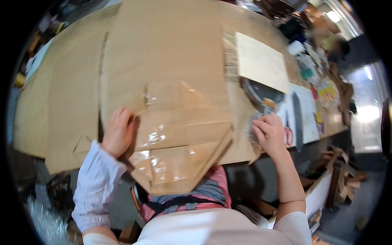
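A large sheet of brown cardboard [167, 45] lies in front of me. Its near end is folded into a tapered flap [175, 116] with shiny strips of clear tape across it, and the tip hangs past the table edge toward my lap. My left hand [118, 132], in a white sleeve, is curled at the flap's left edge; whatever sits between its fingers is hidden. To the right of the flap, my right hand [269, 132] is closed in a pinch on clear tape [253, 127], whose shape is blurred. Just beyond it is a small tan piece [268, 103].
A cream board [261, 61] partly covers a dark round object [263, 92] on the right. Red-handled scissors [288, 134] and a long grey blade-like strip [298, 122] lie farther right. More cardboard [73, 98] spreads to the left. Scraps [347, 175] pile beside the table.
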`<action>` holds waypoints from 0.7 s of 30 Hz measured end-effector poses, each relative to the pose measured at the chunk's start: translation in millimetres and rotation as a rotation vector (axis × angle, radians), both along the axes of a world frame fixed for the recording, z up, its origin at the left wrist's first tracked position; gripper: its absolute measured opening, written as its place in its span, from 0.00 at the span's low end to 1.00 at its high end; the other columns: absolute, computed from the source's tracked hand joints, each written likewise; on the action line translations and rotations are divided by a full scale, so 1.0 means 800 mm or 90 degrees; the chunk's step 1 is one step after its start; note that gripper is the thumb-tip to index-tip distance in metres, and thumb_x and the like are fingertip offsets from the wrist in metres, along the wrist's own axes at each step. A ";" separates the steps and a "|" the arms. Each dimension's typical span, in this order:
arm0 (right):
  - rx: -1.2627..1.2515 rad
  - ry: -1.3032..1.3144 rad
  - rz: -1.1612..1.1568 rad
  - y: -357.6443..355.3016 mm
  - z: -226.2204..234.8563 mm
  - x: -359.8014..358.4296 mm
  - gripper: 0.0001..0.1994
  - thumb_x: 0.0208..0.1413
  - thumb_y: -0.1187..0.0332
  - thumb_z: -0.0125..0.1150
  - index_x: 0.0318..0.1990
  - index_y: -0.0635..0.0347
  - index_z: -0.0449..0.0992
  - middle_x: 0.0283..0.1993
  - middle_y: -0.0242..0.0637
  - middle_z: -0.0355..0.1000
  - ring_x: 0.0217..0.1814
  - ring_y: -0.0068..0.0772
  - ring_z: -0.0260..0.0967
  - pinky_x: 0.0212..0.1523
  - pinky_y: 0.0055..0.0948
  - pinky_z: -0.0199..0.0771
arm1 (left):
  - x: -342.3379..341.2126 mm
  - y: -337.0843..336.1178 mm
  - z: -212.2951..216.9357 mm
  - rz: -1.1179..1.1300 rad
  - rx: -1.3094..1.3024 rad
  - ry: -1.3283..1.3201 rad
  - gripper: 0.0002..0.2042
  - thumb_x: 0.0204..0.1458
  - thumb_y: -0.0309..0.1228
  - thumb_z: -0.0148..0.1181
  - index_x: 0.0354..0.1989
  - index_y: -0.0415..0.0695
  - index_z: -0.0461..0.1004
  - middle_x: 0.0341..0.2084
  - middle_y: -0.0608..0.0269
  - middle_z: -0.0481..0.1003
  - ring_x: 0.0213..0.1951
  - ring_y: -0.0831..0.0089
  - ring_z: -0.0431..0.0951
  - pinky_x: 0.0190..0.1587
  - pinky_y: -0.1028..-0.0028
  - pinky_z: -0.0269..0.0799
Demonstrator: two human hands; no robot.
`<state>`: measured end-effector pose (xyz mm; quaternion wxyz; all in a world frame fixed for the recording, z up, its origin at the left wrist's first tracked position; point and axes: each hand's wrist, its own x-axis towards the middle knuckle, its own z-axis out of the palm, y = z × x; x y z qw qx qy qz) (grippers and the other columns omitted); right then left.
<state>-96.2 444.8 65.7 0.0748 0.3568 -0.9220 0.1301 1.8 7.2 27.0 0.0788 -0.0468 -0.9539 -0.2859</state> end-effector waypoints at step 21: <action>0.123 -0.072 0.289 -0.140 -0.006 0.045 0.26 0.44 0.79 0.53 0.56 0.62 0.70 0.60 0.43 0.67 0.59 0.45 0.66 0.51 0.37 0.74 | 0.076 0.041 0.033 -0.180 -0.363 -0.048 0.25 0.49 0.27 0.52 0.59 0.39 0.64 0.62 0.43 0.60 0.65 0.50 0.58 0.66 0.53 0.53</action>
